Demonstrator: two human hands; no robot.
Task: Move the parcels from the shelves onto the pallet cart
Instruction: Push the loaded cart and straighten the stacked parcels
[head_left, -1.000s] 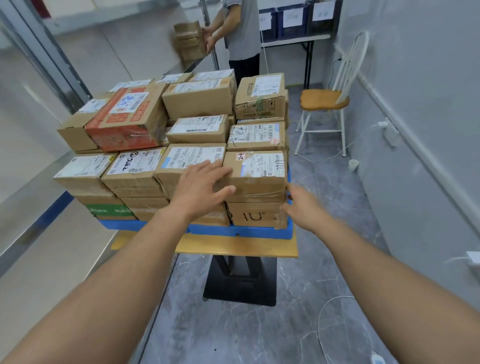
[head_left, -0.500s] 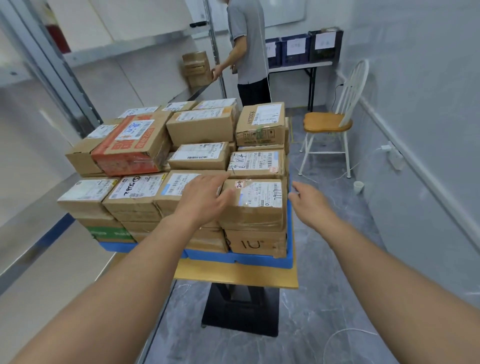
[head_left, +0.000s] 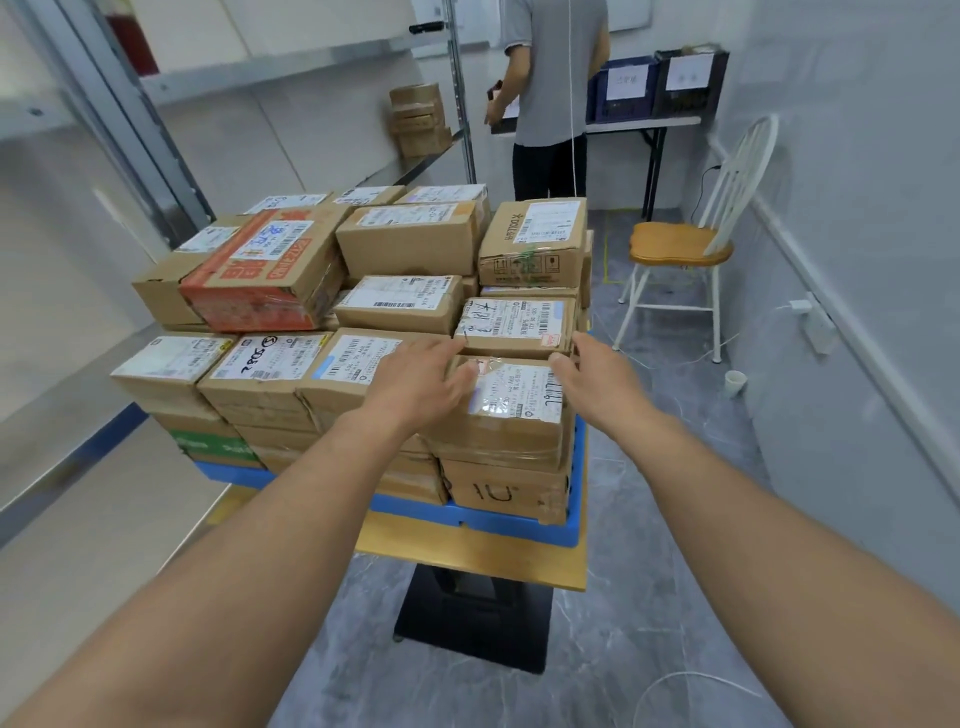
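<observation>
The left hand (head_left: 421, 379) is stretched out flat with its fingers almost straight, and it holds nothing. It lies over the front row of boxes. Its fingertips reach the left front corner of a small parcel (head_left: 514, 325) that has black scribbles on its white label.

The right hand (head_left: 592, 374) is loose and spread, and it holds nothing too. Its fingers are at the right front corner of the same small parcel. I cannot tell if any fingers press on it. The small parcel sits between the two hands, in the second row on the right side of the pile.

The pile of parcels (head_left: 405, 244) sits on the blue pallet cart (head_left: 519, 527), in rows and layers. A red box (head_left: 249, 280) is on top at the left. The pallet rests on a yellow board (head_left: 467, 551) with a black foot (head_left: 472, 618).

Grey shelves (head_left: 291, 57) are on the left, with a few more boxes (head_left: 418, 119) stacked far back. Another person (head_left: 556, 78) stands there. A white chair (head_left: 680, 244) stands by the right wall, with a small cup (head_left: 735, 382) near it.
</observation>
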